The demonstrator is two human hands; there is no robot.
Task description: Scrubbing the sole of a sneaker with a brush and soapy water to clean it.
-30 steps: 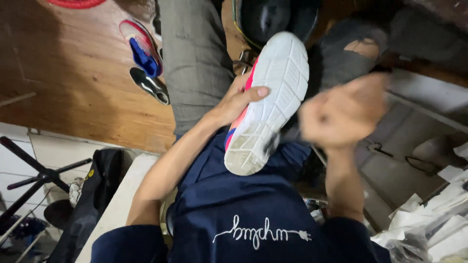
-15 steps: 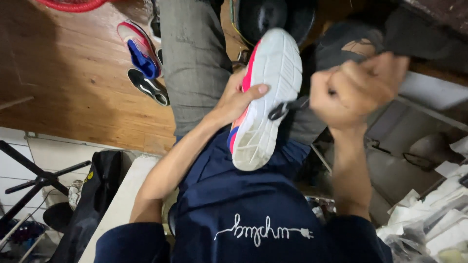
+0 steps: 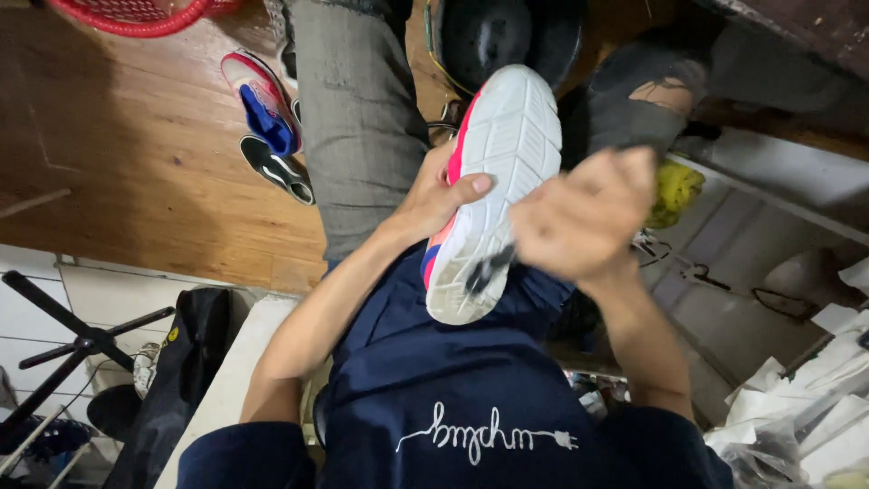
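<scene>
While your left hand grips the sneaker sole-up along its pink side, heel toward your chest, your right hand, blurred and curled around a dark tool, sits against the heel end.

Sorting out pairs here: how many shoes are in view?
3. A white-soled pink shoe gripped by the left hand; a red-and-blue shoe and a black shoe on the wooden floor. Others may be hidden.
</scene>
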